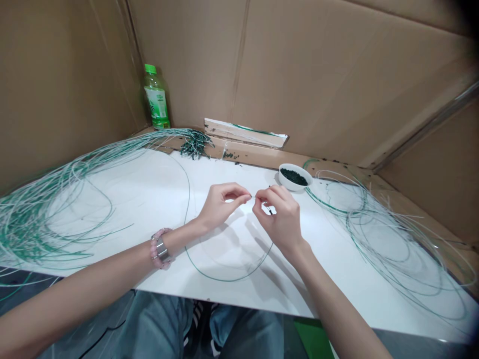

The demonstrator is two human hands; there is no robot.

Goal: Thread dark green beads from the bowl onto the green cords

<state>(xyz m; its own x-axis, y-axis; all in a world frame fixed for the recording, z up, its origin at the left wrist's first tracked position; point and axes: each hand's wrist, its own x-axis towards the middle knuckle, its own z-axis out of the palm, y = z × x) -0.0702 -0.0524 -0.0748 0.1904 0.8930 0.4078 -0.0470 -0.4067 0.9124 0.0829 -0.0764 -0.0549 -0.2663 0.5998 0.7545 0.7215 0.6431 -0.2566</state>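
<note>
My left hand (225,203) is closed in a pinch, thumb against fingertips, with a silver-and-pink band on the wrist. Close beside it, my right hand (280,213) is also pinched. A short, thin dark strand spans the small gap between the fingertips. Small dark pieces (270,211) show at the right hand's fingers, too small to make out. A thin green cord (228,280) loops over the white tabletop (157,174), passes behind my left forearm and rises toward the right hand. The white bowl (304,186) behind the right hand holds many tiny dark green pieces (293,176).
Green and white cords (33,219) lie bundled at left, their dark knotted ends (195,143) at the back. More loose cords (374,239) coil at right. A green-capped bottle (156,102) stands in the back left corner. Cardboard walls (299,75) enclose the table.
</note>
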